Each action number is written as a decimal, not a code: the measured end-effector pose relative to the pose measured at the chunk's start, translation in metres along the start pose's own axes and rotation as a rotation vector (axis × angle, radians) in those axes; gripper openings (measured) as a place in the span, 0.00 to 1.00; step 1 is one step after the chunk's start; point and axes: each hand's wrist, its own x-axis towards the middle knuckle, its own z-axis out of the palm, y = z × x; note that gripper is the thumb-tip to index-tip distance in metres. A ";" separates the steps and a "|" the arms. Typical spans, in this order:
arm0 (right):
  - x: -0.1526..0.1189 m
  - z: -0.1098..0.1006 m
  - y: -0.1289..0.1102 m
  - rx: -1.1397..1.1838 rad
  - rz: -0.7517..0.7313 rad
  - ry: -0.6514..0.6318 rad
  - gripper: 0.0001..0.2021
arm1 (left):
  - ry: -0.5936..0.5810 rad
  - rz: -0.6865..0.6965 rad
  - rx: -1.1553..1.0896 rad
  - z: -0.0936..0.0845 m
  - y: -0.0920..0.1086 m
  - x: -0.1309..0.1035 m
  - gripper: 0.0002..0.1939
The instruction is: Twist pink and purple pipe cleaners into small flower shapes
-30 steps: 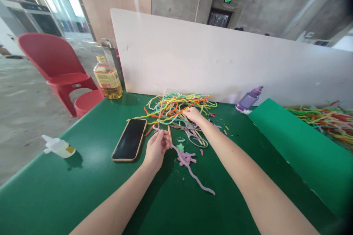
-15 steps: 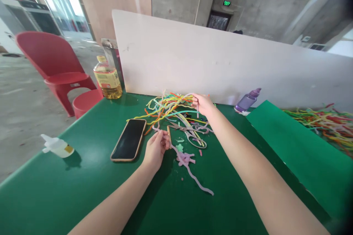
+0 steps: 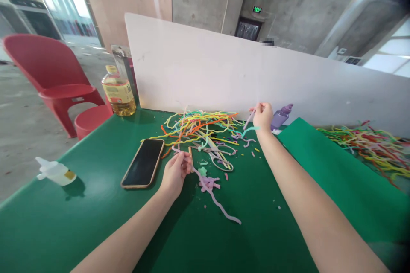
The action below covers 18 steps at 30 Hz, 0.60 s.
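My left hand [image 3: 178, 171] is closed on a long lilac pipe cleaner [image 3: 221, 207], whose loose end trails over the table. Between the fingertips of my right hand [image 3: 263, 115] is a short length of lilac pipe cleaner [image 3: 249, 120], raised near the white board. A pile of coloured pipe cleaners [image 3: 198, 126] lies between and beyond my hands. Scissors [image 3: 221, 155] rest in front of the pile. Closer to me sit a bent lilac pipe-cleaner shape [image 3: 209, 183] and a small mint-green piece [image 3: 202, 172].
A phone [image 3: 143, 163] lies left of my left hand, with a small glue bottle [image 3: 57, 172] farther left. An oil bottle [image 3: 119, 92] stands at the back left. Behind my right hand is a purple bottle [image 3: 281, 117]. A green board [image 3: 346, 175] and more pipe cleaners [image 3: 368, 149] lie right.
My right hand has moved right, away from the pile, with the lilac piece in its fingers. The left hand keeps its hold. The view has shifted slightly.
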 end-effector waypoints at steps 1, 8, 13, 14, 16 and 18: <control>0.000 -0.001 0.003 0.018 0.005 0.019 0.08 | 0.000 -0.002 0.000 0.000 0.000 0.000 0.11; -0.014 -0.005 -0.006 0.194 0.012 0.055 0.12 | 0.005 -0.014 -0.013 0.002 0.001 -0.001 0.11; -0.069 -0.023 -0.048 0.293 -0.081 -0.303 0.13 | 0.020 -0.016 -0.044 0.002 0.003 -0.001 0.11; -0.085 -0.028 -0.056 0.259 -0.105 -0.461 0.12 | 0.023 -0.017 -0.051 0.002 0.003 -0.001 0.11; -0.120 -0.040 -0.068 0.154 -0.164 -0.698 0.09 | 0.032 -0.019 -0.063 0.002 0.004 -0.001 0.11; -0.153 -0.053 -0.074 0.016 -0.214 -0.918 0.07 | 0.043 -0.023 -0.072 0.002 0.004 -0.001 0.11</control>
